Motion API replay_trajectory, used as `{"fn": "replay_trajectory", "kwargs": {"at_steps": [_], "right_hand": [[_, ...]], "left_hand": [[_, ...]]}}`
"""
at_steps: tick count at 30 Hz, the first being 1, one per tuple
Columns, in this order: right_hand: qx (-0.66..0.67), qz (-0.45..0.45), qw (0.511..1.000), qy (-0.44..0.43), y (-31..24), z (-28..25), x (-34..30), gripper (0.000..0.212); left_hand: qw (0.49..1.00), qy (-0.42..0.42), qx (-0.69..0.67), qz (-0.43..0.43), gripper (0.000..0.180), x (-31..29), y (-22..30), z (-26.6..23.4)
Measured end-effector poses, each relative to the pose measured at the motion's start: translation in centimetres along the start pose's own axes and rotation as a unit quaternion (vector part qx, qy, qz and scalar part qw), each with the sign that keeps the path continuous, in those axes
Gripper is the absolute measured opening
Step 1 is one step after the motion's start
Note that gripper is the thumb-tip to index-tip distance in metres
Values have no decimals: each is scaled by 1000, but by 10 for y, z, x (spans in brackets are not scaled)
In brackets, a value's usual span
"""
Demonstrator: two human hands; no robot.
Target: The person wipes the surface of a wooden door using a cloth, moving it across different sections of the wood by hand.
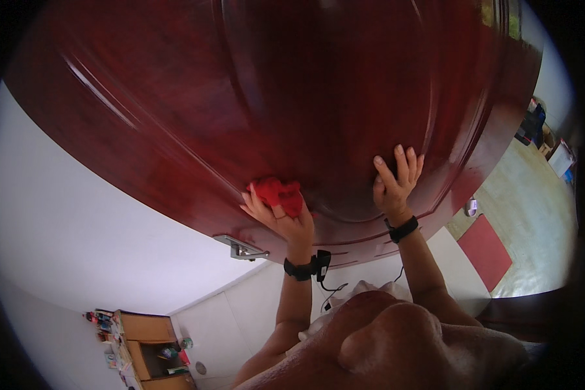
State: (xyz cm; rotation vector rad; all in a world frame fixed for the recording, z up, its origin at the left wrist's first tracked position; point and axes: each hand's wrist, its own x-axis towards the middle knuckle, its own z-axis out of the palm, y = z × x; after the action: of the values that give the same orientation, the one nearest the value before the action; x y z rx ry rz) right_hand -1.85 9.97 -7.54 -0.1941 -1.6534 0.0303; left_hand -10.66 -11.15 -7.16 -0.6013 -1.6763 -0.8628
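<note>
My left hand (288,226) has its fingers curled round a bunched red cloth (278,195) and presses it against the face of a glossy dark red door (325,97). The cloth sits in from the door's edge that carries the metal handle (240,248), close to the raised trim line; part of it shows between my thumb and fingers. That handle, a plate with a lever, is near my left wrist.

My right hand (396,185) holds nothing. Its fingers are spread and its back faces me; it lies against the same door, well apart from the cloth and farther toward the door's right-hand edge, just beside another line of trim. So my left grip is closed on the cloth and my right grip is loose and bare.

I wear a black band (299,270) on my left wrist, with a small black device and a cable at its side, and a dark strap (403,229) on my right.

Past the door's right-hand edge, a red mat (484,253) lies on the pale floor (533,221), with a shoe (471,207) near its corner. Past the handle edge is a white wall (97,188), with a brown cabinet (151,327) beyond
</note>
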Motion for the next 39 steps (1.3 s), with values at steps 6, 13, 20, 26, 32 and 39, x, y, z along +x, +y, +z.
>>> {"fn": "replay_trajectory", "kwargs": {"at_steps": [6,13,20,26,32,39], "right_hand": [[26,7,1000,11,3,-6,1,38],[46,-5,999,-7,8,-4,-1,40],[48,-14,999,-10,14,-4,-4,44],[58,-20,998,-8,11,-6,-1,46],[66,-30,997,-18,13,-5,-5,40],[83,-22,996,-24,13,-7,-3,42]], "left_hand": [[1000,-24,-10,16,49,-17,40,19],[974,-161,-84,138,10,-109,44,42],[996,-57,-8,63,43,0,53,17],[998,60,21,6,45,21,62,33],[994,-51,-48,84,15,-97,67,57],[975,-170,-45,137,28,-81,53,41]]}}
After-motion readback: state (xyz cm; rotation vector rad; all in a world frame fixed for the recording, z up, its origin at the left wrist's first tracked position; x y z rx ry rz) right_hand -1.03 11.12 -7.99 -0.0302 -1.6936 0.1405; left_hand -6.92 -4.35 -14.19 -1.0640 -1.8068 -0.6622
